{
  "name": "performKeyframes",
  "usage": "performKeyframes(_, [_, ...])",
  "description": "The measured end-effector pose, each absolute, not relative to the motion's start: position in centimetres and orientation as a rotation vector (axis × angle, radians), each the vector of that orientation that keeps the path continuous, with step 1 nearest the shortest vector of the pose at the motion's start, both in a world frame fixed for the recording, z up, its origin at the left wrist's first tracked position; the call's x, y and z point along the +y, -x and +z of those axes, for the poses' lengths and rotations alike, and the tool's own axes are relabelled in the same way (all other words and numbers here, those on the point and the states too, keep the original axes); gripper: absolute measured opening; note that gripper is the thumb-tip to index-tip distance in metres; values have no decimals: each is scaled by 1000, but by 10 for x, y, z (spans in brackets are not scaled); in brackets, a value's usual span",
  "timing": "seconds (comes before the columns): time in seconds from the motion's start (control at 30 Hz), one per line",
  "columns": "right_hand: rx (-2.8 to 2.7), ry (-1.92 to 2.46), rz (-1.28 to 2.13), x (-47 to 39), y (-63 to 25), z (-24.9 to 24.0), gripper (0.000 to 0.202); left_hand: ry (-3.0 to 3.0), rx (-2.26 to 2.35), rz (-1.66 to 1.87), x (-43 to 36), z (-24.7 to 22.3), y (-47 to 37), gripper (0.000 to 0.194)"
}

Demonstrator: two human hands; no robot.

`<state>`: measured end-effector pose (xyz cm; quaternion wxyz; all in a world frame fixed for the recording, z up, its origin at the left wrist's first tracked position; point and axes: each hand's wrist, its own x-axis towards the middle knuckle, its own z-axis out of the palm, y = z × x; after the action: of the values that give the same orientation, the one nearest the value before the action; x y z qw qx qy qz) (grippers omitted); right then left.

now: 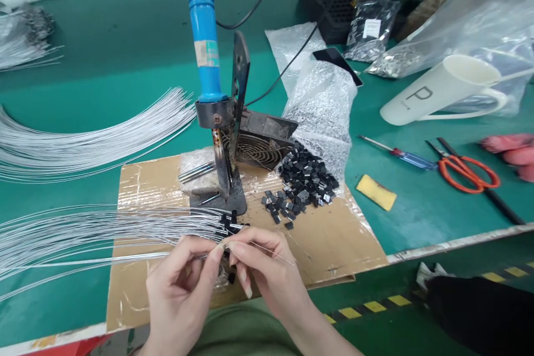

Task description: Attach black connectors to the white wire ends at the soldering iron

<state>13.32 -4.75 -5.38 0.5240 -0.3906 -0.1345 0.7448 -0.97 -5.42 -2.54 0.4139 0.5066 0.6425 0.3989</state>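
My left hand (181,283) is closed in a pinch, with thin white wires (142,257) running out of it to the left. Its fingertips meet those of my right hand (265,267), also pinched, from which a thin strand (273,253) sticks out to the right. What lies between the fingertips is too small to make out. Just behind my hands, a bundle of white wires (167,225) ends in small black connectors (227,221) on the cardboard (334,242). Above them stands a blue soldering iron (203,22), tip down in a metal holder.
Loose black connectors (306,175) spill from bubble wrap (323,103) beside a small fan (256,147). Another wire bundle (95,142) lies left. Rightward are a yellow sponge (376,192), a screwdriver (413,159), orange-handled scissors (467,172) and a white mug (442,92).
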Motion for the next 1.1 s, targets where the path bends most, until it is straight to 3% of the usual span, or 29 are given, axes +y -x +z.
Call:
performKeyframes(0.47, [-420,931,1693,-51,-131,-58,25,-1110,1631,1076,-48,-18,0,12])
performKeyframes(1.1, [-480,976,1590,-55,-130,-58,13,-1308,1626,1056,-51,-26,8,13])
